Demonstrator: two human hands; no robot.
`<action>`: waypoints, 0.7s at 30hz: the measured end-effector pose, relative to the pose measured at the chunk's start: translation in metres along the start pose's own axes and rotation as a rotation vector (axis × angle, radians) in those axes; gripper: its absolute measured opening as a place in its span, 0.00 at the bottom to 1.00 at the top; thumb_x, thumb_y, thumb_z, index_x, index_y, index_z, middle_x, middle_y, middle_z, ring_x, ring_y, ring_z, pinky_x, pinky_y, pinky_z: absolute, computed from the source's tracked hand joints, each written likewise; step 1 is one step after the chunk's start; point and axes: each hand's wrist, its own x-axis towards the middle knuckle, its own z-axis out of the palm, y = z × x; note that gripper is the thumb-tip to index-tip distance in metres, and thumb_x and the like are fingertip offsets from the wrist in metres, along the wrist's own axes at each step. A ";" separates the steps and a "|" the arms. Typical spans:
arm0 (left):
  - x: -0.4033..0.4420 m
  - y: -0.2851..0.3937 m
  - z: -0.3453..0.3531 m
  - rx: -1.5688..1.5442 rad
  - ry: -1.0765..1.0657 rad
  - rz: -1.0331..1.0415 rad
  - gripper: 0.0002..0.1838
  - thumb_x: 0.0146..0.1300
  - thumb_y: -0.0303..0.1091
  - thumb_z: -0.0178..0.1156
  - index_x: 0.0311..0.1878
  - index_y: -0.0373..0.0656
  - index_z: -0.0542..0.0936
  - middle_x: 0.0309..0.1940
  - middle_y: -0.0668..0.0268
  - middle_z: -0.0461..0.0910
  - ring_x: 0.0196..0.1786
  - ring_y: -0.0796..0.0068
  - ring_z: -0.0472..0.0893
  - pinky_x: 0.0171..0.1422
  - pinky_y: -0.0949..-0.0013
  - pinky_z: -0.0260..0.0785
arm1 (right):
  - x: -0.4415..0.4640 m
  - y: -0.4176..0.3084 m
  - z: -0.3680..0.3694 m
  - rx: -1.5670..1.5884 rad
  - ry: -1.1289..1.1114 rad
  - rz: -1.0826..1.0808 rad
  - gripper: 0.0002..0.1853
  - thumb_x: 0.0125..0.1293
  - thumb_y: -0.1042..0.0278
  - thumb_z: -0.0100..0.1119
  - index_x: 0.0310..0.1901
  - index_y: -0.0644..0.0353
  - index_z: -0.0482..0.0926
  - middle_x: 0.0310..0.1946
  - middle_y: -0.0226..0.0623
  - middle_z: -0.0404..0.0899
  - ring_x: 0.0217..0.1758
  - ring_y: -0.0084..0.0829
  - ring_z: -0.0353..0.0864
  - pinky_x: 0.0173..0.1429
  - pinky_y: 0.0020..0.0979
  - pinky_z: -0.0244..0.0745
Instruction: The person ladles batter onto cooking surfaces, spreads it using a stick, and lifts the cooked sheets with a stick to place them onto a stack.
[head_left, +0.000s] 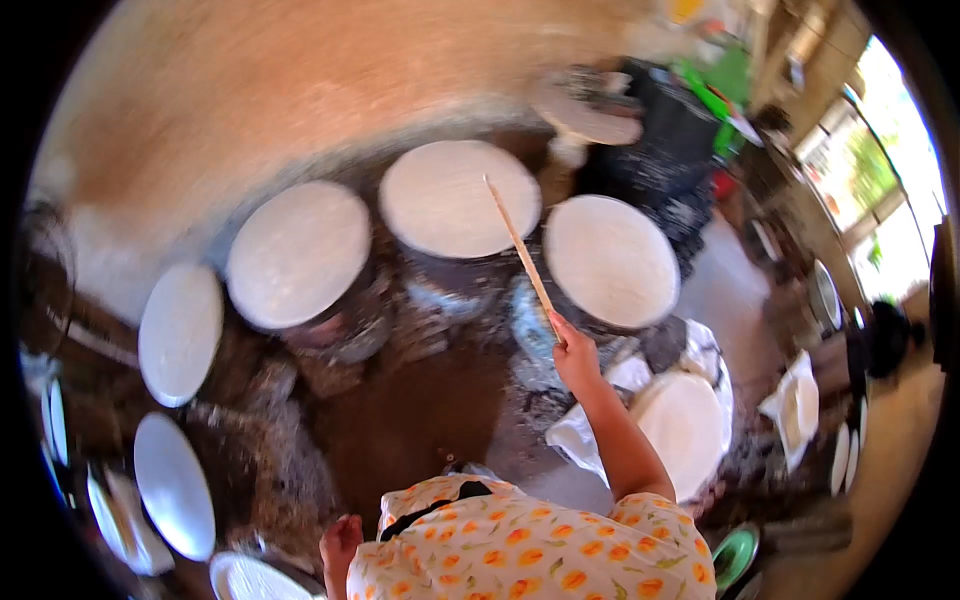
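My right hand (575, 355) is closed around the lower end of a thin wooden stick (520, 250), holding it out in front of me. The stick's far tip appears over the middle one of three large round griddles; whether it touches cannot be told. This middle griddle (460, 195) has a pale surface and rests on a dark base. Flanking it are the left griddle (298, 255) and the right griddle (612, 260), both equally pale. Down by my left side, my left hand (342, 540) has its fingers curled in, with nothing visible in them.
A round white tray (685, 425) with white cloth around it lies below the right griddle. Pale discs (180, 335) stand along the left. A large black container (665, 120) is behind the griddles at right. A green bowl (736, 556) sits near my right side.
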 end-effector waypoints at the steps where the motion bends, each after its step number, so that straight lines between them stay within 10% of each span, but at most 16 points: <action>1: 0.021 -0.015 -0.041 0.483 -0.031 0.393 0.10 0.67 0.29 0.50 0.42 0.30 0.76 0.38 0.50 0.81 0.42 0.58 0.82 0.48 0.64 0.79 | 0.003 -0.027 0.011 -0.039 -0.069 0.002 0.30 0.50 0.84 0.50 0.58 0.52 0.75 0.38 0.47 0.80 0.27 0.39 0.77 0.33 0.32 0.72; 3: -0.035 -0.025 -0.052 0.356 0.176 0.392 0.10 0.67 0.28 0.47 0.40 0.31 0.75 0.37 0.49 0.80 0.40 0.55 0.82 0.48 0.61 0.79 | 0.003 -0.075 0.041 -0.012 -0.251 0.008 0.32 0.51 0.84 0.50 0.60 0.49 0.74 0.34 0.49 0.80 0.29 0.40 0.77 0.35 0.36 0.72; 5: -0.050 -0.025 -0.070 -0.476 0.218 0.021 0.09 0.68 0.26 0.44 0.41 0.29 0.72 0.36 0.47 0.79 0.39 0.51 0.81 0.46 0.57 0.79 | 0.001 -0.112 0.069 0.073 -0.465 0.032 0.32 0.51 0.85 0.48 0.61 0.50 0.73 0.38 0.50 0.79 0.33 0.40 0.80 0.38 0.38 0.74; 6: -0.044 -0.039 -0.105 -0.572 0.290 0.041 0.10 0.68 0.26 0.44 0.44 0.27 0.70 0.36 0.47 0.79 0.38 0.51 0.81 0.44 0.56 0.80 | -0.008 -0.126 0.097 0.268 -0.270 -0.332 0.32 0.51 0.86 0.47 0.60 0.55 0.73 0.42 0.50 0.80 0.34 0.37 0.79 0.39 0.34 0.74; 11: -0.057 -0.032 -0.160 -0.763 0.533 0.170 0.14 0.68 0.32 0.39 0.42 0.27 0.69 0.37 0.44 0.78 0.40 0.49 0.81 0.40 0.53 0.79 | -0.056 -0.229 0.155 0.178 -0.621 -0.372 0.32 0.48 0.88 0.47 0.57 0.53 0.77 0.43 0.45 0.81 0.36 0.40 0.79 0.43 0.33 0.75; 14: -0.066 -0.015 -0.202 -0.831 0.139 0.197 0.18 0.66 0.35 0.41 0.45 0.26 0.70 0.40 0.44 0.78 0.46 0.48 0.79 0.48 0.50 0.76 | -0.100 -0.303 0.183 0.347 -0.706 -0.491 0.29 0.51 0.83 0.50 0.56 0.49 0.78 0.40 0.47 0.81 0.43 0.42 0.80 0.48 0.38 0.74; 17: -0.072 -0.004 -0.235 -0.813 -0.266 0.236 0.27 0.60 0.41 0.45 0.53 0.25 0.71 0.51 0.47 0.76 0.55 0.49 0.75 0.63 0.52 0.67 | -0.133 -0.370 0.175 0.272 -0.793 -0.620 0.27 0.56 0.76 0.50 0.59 0.43 0.74 0.35 0.45 0.79 0.36 0.47 0.78 0.43 0.42 0.75; 18: -0.066 -0.002 -0.266 -0.740 -0.083 0.268 0.24 0.57 0.36 0.52 0.53 0.29 0.72 0.49 0.48 0.77 0.53 0.50 0.76 0.61 0.54 0.69 | -0.143 -0.380 0.184 0.252 -0.806 -0.628 0.29 0.57 0.75 0.51 0.61 0.39 0.72 0.30 0.43 0.75 0.31 0.46 0.77 0.39 0.42 0.75; 19: -0.063 -0.017 -0.272 -0.319 -0.087 0.740 0.21 0.53 0.28 0.57 0.53 0.34 0.73 0.49 0.50 0.77 0.51 0.56 0.78 0.58 0.59 0.71 | -0.152 -0.386 0.188 0.222 -0.836 -0.633 0.29 0.58 0.74 0.51 0.62 0.37 0.71 0.29 0.41 0.74 0.30 0.44 0.76 0.37 0.41 0.75; 21: -0.082 0.004 -0.297 0.098 0.339 0.603 0.16 0.55 0.23 0.57 0.48 0.36 0.74 0.42 0.59 0.78 0.44 0.66 0.78 0.48 0.69 0.72 | -0.170 -0.407 0.183 0.200 -0.882 -0.656 0.30 0.59 0.74 0.51 0.63 0.33 0.69 0.27 0.39 0.72 0.27 0.43 0.76 0.33 0.40 0.75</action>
